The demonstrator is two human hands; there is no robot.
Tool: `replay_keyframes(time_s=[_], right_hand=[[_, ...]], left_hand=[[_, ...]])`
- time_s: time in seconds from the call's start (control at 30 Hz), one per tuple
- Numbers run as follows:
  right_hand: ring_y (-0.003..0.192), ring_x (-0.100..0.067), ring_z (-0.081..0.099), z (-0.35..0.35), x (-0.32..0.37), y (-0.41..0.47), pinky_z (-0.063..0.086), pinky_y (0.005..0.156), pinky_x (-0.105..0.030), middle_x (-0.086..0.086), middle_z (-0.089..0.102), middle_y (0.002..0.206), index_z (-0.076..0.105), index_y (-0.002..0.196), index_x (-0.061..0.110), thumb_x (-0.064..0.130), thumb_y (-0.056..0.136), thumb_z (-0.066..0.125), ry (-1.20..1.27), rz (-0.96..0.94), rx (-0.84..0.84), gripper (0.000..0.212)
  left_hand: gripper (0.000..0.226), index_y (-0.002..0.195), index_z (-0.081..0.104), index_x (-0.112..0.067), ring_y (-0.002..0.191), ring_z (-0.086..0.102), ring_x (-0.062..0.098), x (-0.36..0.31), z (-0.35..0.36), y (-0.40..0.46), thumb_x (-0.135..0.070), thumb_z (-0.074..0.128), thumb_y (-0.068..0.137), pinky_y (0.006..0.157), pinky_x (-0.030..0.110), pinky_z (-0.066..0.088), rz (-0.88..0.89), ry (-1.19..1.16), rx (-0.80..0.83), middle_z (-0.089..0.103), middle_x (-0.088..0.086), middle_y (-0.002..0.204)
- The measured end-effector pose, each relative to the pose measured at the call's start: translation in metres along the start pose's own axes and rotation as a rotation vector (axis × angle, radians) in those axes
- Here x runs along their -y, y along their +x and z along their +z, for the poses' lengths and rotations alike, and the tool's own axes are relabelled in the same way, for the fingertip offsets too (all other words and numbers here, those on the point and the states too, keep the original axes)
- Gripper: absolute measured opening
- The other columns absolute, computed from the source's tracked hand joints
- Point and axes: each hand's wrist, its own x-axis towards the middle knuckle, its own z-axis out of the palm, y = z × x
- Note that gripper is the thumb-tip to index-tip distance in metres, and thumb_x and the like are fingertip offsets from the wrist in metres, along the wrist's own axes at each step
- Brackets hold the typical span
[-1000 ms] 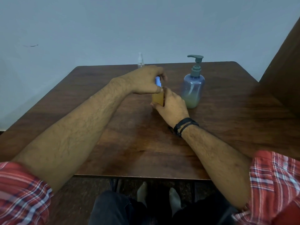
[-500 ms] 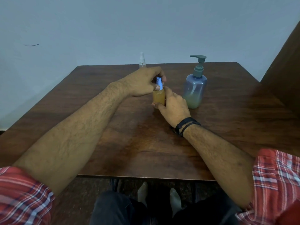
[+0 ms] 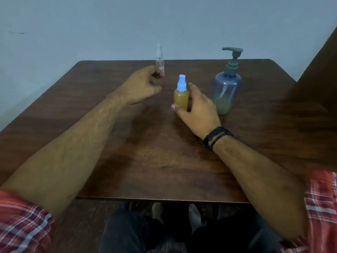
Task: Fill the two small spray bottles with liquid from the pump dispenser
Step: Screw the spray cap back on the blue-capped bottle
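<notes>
A small amber spray bottle (image 3: 180,99) with a blue spray cap stands upright on the wooden table (image 3: 164,161). My right hand (image 3: 198,108) is wrapped around its lower body, thumb in front and fingers behind. My left hand (image 3: 142,86) hovers to the left of it, fingers loosely curled and holding nothing. Its fingertips are close to the base of a small clear spray bottle (image 3: 160,59) that stands near the table's far edge. The bluish pump dispenser (image 3: 226,88), with a grey pump head and a little greenish liquid at the bottom, stands just right of my right hand.
A pale wall rises behind the table's far edge. A dark wooden panel (image 3: 321,73) stands at the right. My knees and feet show under the table's near edge.
My left hand has let go of the blue spray cap and moved left and back toward the clear bottle. My right hand stays on the amber bottle.
</notes>
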Motion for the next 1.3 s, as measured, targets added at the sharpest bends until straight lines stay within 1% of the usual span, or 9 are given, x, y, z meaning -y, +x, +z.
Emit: replay_keyframes(time_s=[0.13,0.3,0.43,0.57,0.63,0.77,0.97,1.17,1.3], right_hand=[[0.125,-0.021,0.061,0.002,0.0,0.0,0.05,0.104,-0.043,-0.002,0.055,0.147,0.035,0.155,0.018,0.052,0.09,0.068,0.041,0.003,-0.026,0.081],[0.13,-0.017,0.055,0.003,0.0,0.0,0.049,0.105,-0.042,0.001,0.052,0.149,0.036,0.155,0.017,0.05,0.092,0.066,0.05,0.003,-0.048,0.077],[0.126,-0.013,0.057,0.003,0.0,-0.001,0.05,0.104,-0.042,0.004,0.053,0.148,0.035,0.156,0.018,0.051,0.091,0.066,0.09,0.039,-0.058,0.079],[0.119,-0.01,0.06,0.005,-0.001,-0.001,0.052,0.101,-0.041,0.007,0.058,0.141,0.037,0.155,0.019,0.052,0.09,0.065,0.078,0.043,-0.067,0.078],[0.117,-0.009,0.06,0.006,-0.002,-0.001,0.053,0.099,-0.04,0.007,0.059,0.139,0.037,0.154,0.018,0.053,0.09,0.065,0.068,0.04,-0.068,0.078],[0.116,-0.007,0.06,0.007,-0.004,-0.002,0.053,0.099,-0.037,0.008,0.059,0.139,0.037,0.154,0.018,0.052,0.09,0.067,0.072,0.034,-0.071,0.079],[0.121,-0.006,0.055,0.007,-0.004,-0.003,0.05,0.103,-0.037,0.004,0.053,0.142,0.031,0.157,0.016,0.052,0.089,0.068,0.077,0.024,-0.077,0.085],[0.135,-0.016,0.041,0.0,0.003,-0.009,0.04,0.113,-0.05,-0.008,0.038,0.147,0.021,0.16,0.013,0.05,0.092,0.066,0.079,-0.021,-0.122,0.09],[0.132,-0.023,0.041,-0.005,0.012,-0.019,0.038,0.112,-0.048,-0.015,0.039,0.141,0.035,0.153,0.007,0.044,0.093,0.068,0.064,-0.119,-0.234,0.078]], left_hand=[[0.035,0.124,0.062,-0.015,0.107,0.058,0.012,0.03,0.004,0.023,-0.019,0.071,0.091,0.086,0.021,0.043,-0.076,0.052,-0.118,0.062,0.001,0.122],[0.052,0.134,0.058,-0.01,0.12,0.055,0.014,0.056,0.011,0.063,-0.03,0.075,0.089,0.09,0.014,0.035,-0.124,0.025,-0.188,0.06,0.003,0.136],[0.073,0.143,0.049,-0.008,0.13,0.054,0.021,0.066,0.021,0.1,-0.044,0.077,0.086,0.097,0.022,0.039,-0.139,0.053,-0.199,0.056,0.008,0.144],[0.083,0.149,0.041,-0.008,0.129,0.054,0.021,0.073,0.031,0.13,-0.05,0.075,0.086,0.103,0.03,0.044,-0.183,-0.017,-0.219,0.055,0.008,0.145],[0.077,0.144,0.047,-0.01,0.124,0.057,0.019,0.076,0.035,0.139,-0.052,0.074,0.086,0.101,0.03,0.047,-0.197,-0.022,-0.24,0.059,0.006,0.14],[0.049,0.122,0.063,-0.012,0.114,0.063,0.019,0.084,0.038,0.147,-0.049,0.07,0.09,0.096,0.035,0.051,-0.168,0.03,-0.273,0.068,0.004,0.124],[0.046,0.114,0.066,-0.013,0.111,0.063,0.019,0.082,0.028,0.129,-0.051,0.069,0.089,0.092,0.034,0.051,-0.181,0.101,-0.267,0.069,0.004,0.12],[0.044,0.11,0.066,-0.011,0.11,0.065,0.025,0.078,0.004,0.079,-0.05,0.068,0.091,0.092,0.039,0.052,-0.222,0.174,-0.237,0.071,0.007,0.117],[0.041,0.104,0.064,-0.013,0.11,0.064,0.027,0.071,-0.011,0.032,-0.051,0.068,0.091,0.089,0.039,0.051,-0.263,0.182,-0.235,0.07,0.008,0.118]])
